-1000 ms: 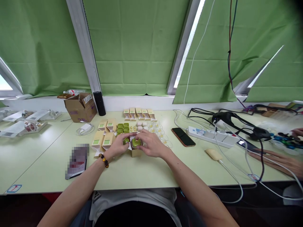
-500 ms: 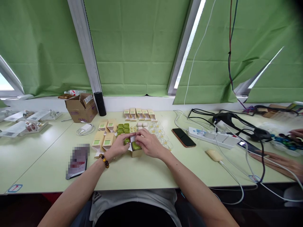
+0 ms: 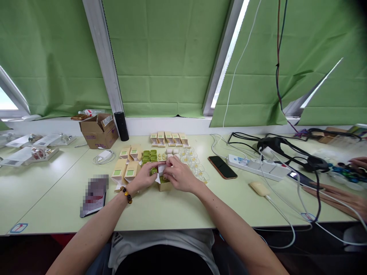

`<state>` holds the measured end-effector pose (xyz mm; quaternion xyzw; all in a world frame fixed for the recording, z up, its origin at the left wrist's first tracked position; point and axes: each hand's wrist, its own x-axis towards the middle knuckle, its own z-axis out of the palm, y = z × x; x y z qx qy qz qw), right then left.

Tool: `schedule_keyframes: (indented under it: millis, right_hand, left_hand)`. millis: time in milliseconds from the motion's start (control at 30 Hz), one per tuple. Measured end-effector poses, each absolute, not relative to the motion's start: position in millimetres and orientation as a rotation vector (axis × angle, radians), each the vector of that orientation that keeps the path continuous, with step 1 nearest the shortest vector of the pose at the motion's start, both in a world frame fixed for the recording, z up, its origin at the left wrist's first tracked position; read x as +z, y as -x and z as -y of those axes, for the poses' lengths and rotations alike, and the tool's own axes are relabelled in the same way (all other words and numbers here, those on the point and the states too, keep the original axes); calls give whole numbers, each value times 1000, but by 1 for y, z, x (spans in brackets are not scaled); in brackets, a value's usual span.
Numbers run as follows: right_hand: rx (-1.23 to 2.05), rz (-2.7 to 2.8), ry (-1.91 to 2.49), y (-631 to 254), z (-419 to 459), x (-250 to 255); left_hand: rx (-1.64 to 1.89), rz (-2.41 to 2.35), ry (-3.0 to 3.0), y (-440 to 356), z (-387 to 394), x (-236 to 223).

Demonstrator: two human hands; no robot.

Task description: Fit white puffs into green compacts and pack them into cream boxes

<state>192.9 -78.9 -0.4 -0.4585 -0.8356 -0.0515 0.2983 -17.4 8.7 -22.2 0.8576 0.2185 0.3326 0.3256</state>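
Observation:
A small cream carton (image 3: 164,187) stands with its top flaps up between my hands. Inside it sits a green square container (image 3: 163,179), only partly visible. My left hand (image 3: 144,176) is curled at the carton's left and back side, its index finger stretched along the rear flap and the thumb near the left flap. Over the carton's mouth, my right hand (image 3: 181,176) has its fingers drawn together, fingertips down at the container and flap; what they pinch is hidden. Several green square pots (image 3: 149,154) stand just behind my left hand.
Open cream cartons (image 3: 131,170) stand on the left, and more cartons (image 3: 168,139) at the back. Clear cups (image 3: 197,164), a black phone (image 3: 223,167) and a power strip (image 3: 258,165) lie rightward. Another person's hand (image 3: 338,196) rests at far right.
The green container has gone down into the carton, from being held above its mouth by my right hand. My right fingers have drawn closer together; my left hand has stayed nearly in place.

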Motion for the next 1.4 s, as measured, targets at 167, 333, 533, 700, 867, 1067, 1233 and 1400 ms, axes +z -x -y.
schedule_keyframes:
  millis: [167,333,533,700,867,1067,1233,1400]
  right_hand:
    - [-85,2011,1257,-204,76,4]
    - [130,1968,1379,-207,73,4]
    - [328,1993,1366,-205,75,4]
    - [297,2025,1400,-203,75,1]
    - [196,2077,1386,-199,75,0]
    - [109,2116,1289,-204,76,5]
    - [181,2136,1114,-211,76,7]
    - [168,2135,1054,-210,76,4]
  left_hand:
    - [869,-622,-2220,20,-9,-23]
    - [917,-580,-2304,18,-5,-22]
    - [1022,-506,-2367,13,4,-18]
    - [1098,-528,-2371,12,1,-24]
    - [1066,-536,-2395,12,2,-23]
    - [1063,-535,-2415,12,8,-16]
    - [1069,-578,-2492,12,9,-17]
    - [1084,-561,-2604,18,8,-13]
